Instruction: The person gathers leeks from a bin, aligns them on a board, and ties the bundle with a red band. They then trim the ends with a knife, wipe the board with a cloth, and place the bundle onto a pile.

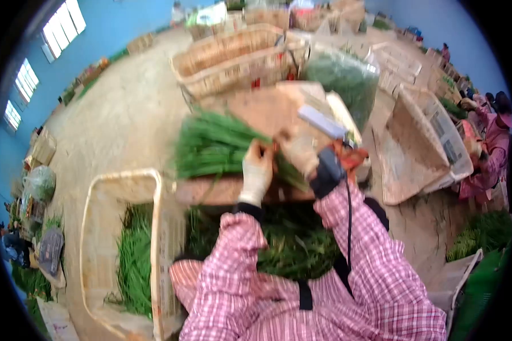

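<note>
A bundle of long, thin green stalks, like chives (213, 145), lies across a wooden board (261, 111) in front of me. My left hand (257, 173), in a pale glove with bare fingertips, is at the bundle's right part, its fingers curled into a pinch. Close by on the right is my right hand (300, 150), also gloved and blurred, with its fingers drawn together. A tiny red spot shows between the two hands; what the fingers pinch is too small to make out. A white, flat-sided object (322, 121) rests on the board beyond my right hand.
At the left stands a plastic crate (156, 227) with green stalks inside. A large basket (233, 62) and a clear bag of greens (344, 79) stand beyond the board. Tilted crates (421, 142) are at the right, near a person in pink (495, 142). Loose greens (296, 241) lie below the board.
</note>
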